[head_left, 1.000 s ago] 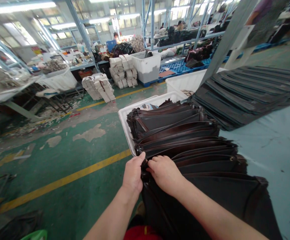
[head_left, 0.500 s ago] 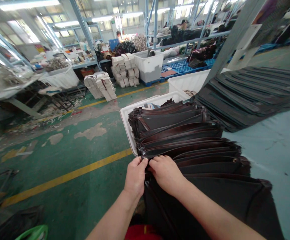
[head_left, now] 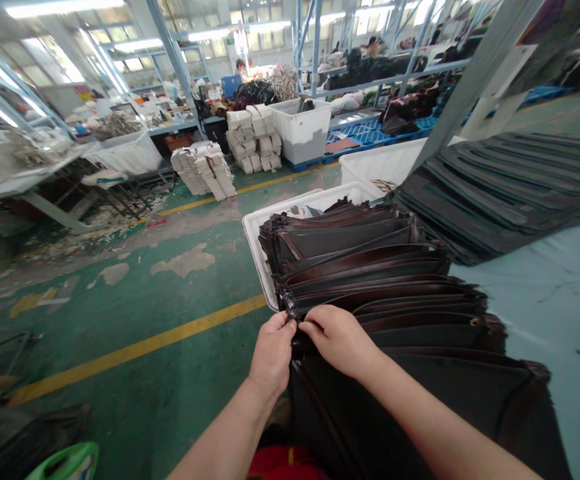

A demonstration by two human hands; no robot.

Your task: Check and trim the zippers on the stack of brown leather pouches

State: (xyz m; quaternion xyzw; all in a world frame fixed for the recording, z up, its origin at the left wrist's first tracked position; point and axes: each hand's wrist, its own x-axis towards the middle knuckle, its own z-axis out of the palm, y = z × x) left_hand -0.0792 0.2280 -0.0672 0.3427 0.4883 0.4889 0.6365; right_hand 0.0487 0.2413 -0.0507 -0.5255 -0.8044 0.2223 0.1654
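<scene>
Closely ranked dark pieces (head_left: 385, 300) beside a pale blue desk (head_left: 545, 280)

Green floor (head_left: 135, 313) fills most of the left side, crossed by a yellow line (head_left: 170, 338) that slants up toward the pile. The desk spreads along the right, and the dark pieces lie between the two, packed one behind another in a row running away from the person. Their long axis is crosswise, left ends toward the floor, right ends toward the desk. The front piece (head_left: 480, 393) shows its broad face, top edge sloping slightly down to the right; the right forearm (head_left: 420, 403) crosses it and hides part. Just beyond the pile's far right come grey-black panels (head_left: 510, 187), overlapping like roof tiles. A metal post (head_left: 473, 93) rises by them, covering part of a white tub (head_left: 380, 163). A white tray (head_left: 260, 260) shows its rim along the pile's far left corner. Farther off, a white bin (head_left: 300, 130) stands beside stacked pale bundles (head_left: 255, 143). Smallest are the hands, close together at the pile's left edge. The left hand (head_left: 273, 350) has its grip pinched on the end of a dark piece, which one is unclear; the right hand (head_left: 343, 337) curls its fingertips to the same spot, and whether its grip holds anything I cannot tell.
</scene>
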